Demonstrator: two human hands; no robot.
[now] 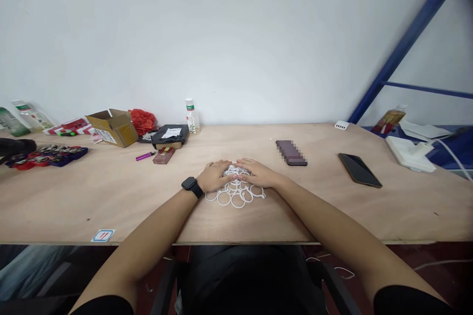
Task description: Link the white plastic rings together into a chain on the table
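A pile of white plastic rings (237, 200) lies on the wooden table, several of them spread toward the front edge. My left hand (215, 175) rests flat over the left side of the pile, fingers stretched out, with a black watch (192, 185) on its wrist. From the other side my right hand (259, 173) lies over the pile, also flat with its fingers extended. The two hands nearly meet at their fingertips and thumbs. Under them, part of the pile is hidden.
Right of my hands lie a pixelated dark phone (291, 152) and another phone (359, 170), then a white power strip (410, 153). To the left are a maroon small box (164, 155), a purple lighter (145, 156), a clear bottle (192, 117) and an open cardboard box (116, 128).
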